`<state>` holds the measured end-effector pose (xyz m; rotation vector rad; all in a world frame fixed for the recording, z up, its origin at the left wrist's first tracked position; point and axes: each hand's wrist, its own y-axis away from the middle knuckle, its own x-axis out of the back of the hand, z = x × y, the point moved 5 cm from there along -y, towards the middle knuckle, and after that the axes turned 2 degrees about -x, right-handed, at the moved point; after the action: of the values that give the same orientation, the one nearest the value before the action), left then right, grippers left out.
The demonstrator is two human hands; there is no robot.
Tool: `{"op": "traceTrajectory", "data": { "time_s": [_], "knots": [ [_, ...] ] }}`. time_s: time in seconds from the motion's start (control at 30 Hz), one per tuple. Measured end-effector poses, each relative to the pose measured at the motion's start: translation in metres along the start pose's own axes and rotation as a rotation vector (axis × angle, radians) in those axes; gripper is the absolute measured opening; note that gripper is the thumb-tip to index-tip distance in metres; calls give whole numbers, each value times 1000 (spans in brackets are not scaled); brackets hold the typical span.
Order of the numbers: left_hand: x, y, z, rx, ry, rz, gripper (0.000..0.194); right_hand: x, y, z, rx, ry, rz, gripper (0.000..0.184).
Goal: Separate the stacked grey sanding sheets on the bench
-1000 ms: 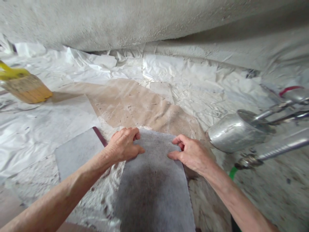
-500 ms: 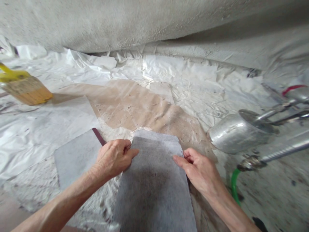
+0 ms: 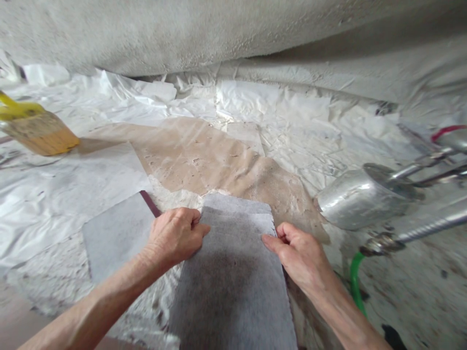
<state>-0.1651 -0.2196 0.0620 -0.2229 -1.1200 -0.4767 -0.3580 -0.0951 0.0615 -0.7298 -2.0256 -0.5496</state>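
A long grey sheet of sandpaper [image 3: 233, 272], backing side up, stretches toward me in the lower middle. Its left edge is pinched by my left hand [image 3: 178, 233], thumb on top and fingers curled at the edge. On the opposite edge, my right hand [image 3: 294, 248] grips near the far corner, also with the thumb above. A second grey sheet [image 3: 116, 233] lies left of my left hand, with a dark red strip along one edge; my left forearm covers part of it.
Brown paper [image 3: 204, 155] lies beyond the sheet on crumpled white plastic [image 3: 292, 112]. A broad brush [image 3: 44, 131] with a yellow handle is at left. At right are a metal cup-shaped tool [image 3: 361, 194], a metal tube [image 3: 430, 223] and a green hose [image 3: 355, 282]. A rough grey covering [image 3: 182, 34] hangs behind.
Almost nothing differs. Both hands keep their grip on the sandpaper, and the view has shifted very slightly.
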Motion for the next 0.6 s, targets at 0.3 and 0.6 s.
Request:
{"op": "traceTrajectory", "data": {
  "time_s": [0.3, 0.6],
  "knots": [
    [0, 25, 4, -348, -67, 357, 30, 15, 19, -16, 580, 100, 380, 31],
    [4, -5, 9, -336, -34, 54, 30, 9, -11, -20, 327, 192, 6, 32]
  ]
}}
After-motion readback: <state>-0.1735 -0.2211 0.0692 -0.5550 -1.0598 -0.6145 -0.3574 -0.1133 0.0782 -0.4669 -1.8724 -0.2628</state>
